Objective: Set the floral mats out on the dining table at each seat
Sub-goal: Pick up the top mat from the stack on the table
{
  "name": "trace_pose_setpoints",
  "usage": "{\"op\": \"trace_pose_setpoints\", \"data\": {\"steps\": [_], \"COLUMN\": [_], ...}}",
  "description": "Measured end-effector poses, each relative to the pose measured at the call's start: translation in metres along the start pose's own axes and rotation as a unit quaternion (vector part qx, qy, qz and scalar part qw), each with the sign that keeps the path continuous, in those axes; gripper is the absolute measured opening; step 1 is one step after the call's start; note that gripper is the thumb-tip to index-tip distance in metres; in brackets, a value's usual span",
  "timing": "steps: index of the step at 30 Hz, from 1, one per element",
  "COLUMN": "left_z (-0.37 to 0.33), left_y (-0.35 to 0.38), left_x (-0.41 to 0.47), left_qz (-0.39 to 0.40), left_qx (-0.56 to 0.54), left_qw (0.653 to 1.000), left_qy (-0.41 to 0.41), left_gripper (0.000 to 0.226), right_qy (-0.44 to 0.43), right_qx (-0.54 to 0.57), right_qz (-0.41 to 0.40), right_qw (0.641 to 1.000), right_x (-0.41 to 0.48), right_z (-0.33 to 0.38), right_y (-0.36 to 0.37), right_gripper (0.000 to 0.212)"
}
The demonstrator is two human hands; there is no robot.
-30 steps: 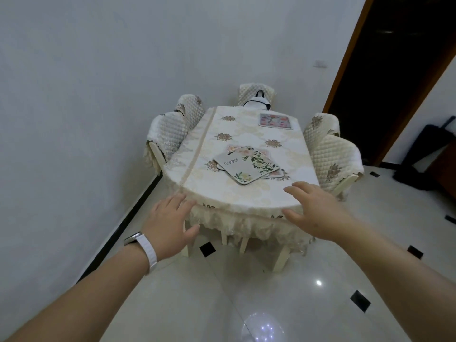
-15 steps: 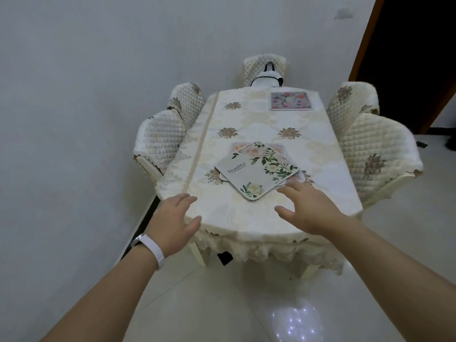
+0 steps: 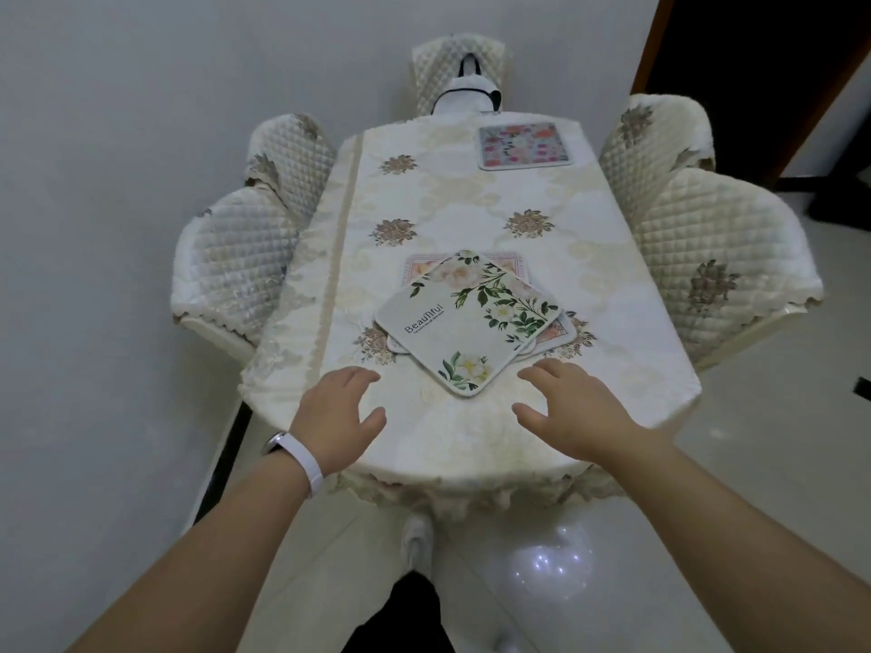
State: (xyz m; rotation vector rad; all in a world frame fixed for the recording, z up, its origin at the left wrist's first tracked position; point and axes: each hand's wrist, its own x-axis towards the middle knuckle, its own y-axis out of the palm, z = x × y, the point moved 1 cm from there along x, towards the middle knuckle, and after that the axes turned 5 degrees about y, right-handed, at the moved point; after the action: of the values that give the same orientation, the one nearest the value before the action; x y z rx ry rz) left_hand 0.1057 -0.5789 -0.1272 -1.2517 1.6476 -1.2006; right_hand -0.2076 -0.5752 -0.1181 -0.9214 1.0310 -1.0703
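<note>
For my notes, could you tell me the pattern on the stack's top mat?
The top mat shows green leaves and pale flowers on white, head view.

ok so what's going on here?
A person stands at the near end of the table. The left hand and right hand are both open, on either side of the near corner of a stack of floral mats, and neither touches it. One mat already lies at the far end, right of centre. The places by the side chairs have no mats yet.
</note>
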Motion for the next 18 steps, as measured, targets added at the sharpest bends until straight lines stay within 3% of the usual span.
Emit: {"op": "trace_pose_setpoints", "data": {"steps": [5, 10, 14, 18], "left_z": [0.048, 0.093, 0.114, 0.117], "left_y": [0.024, 0.042, 0.053, 0.063], "left_x": [0.067, 0.134, 0.180, 0.213], "left_qz": [0.067, 0.123, 0.156, 0.180], "left_qx": [-0.026, -0.035, -0.090, -0.157], "left_qw": [0.997, 0.992, 0.984, 0.970], "left_qy": [0.015, 0.018, -0.005, -0.046], "left_gripper": [0.059, 0.057, 0.044, 0.045], "right_qy": [0.059, 0.156, 0.269, 0.350], "right_qx": [0.006, 0.083, 0.215, 0.306], "right_qz": [0.015, 0.063, 0.071, 0.061], "right_qw": [0.998, 0.982, 0.936, 0.883], "right_x": [0.052, 0.102, 0.124, 0.133], "right_z": [0.009, 0.019, 0.027, 0.025], "right_y": [0.015, 0.031, 0.044, 0.060], "right_gripper": [0.057, 0.057, 0.056, 0.058]}}
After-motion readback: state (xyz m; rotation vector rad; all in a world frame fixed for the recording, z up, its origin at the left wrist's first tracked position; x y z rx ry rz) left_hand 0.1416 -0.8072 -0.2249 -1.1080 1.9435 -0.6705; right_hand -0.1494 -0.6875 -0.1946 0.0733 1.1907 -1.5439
